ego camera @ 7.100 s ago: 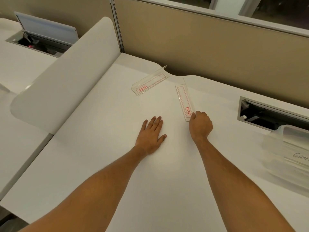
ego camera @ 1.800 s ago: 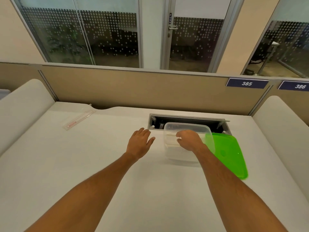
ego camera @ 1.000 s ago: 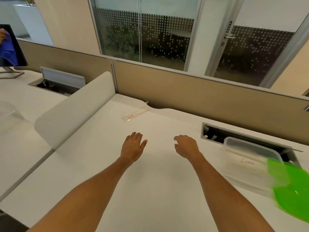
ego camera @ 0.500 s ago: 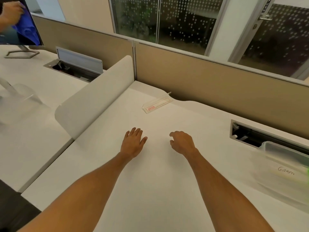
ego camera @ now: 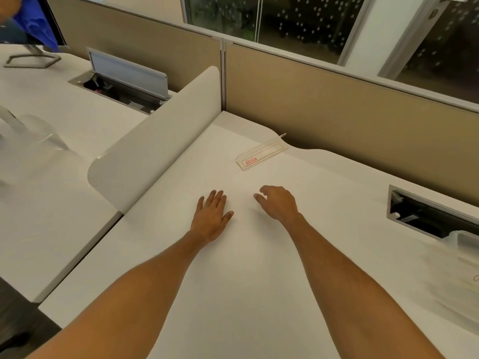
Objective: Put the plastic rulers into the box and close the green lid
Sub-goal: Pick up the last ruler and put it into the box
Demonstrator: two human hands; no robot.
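A clear plastic ruler with a red label lies on the white desk near the back partition. My right hand hovers a short way in front of it, fingers loosely curled and apart, holding nothing. My left hand rests flat on the desk beside it, fingers spread. The clear plastic box shows only partly and blurred at the right edge. The green lid is out of view.
A rounded white divider borders the desk on the left, a tan partition at the back. An open cable slot sits at the right. On the neighbouring desk stand a monitor foot and another cable box.
The view has swung further left, pushing the box to the right edge. My right hand has reached forward toward the ruler. My left hand stays flat on the desk.
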